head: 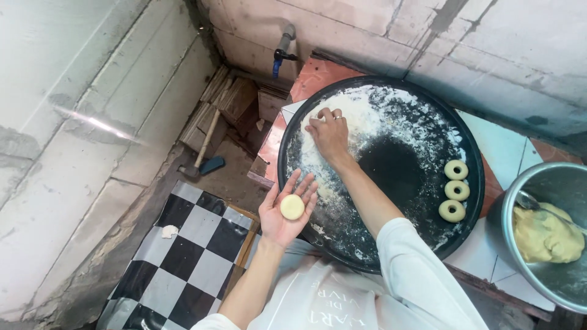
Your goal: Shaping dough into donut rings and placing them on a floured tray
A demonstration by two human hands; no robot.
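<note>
Resting on the open left hand [286,211]: one flattened dough disc [292,206], uncurled fingers, beyond the counter's left edge. Right hand [330,134]: loose, fingertips in flour on black round tray [428,104]; three dough rings [455,190] near its right rim.

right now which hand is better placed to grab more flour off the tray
Right. The right hand already rests on the flour pile on the round black tray, while the left hand lies palm up off the tray, holding a flattened dough disc.
</note>
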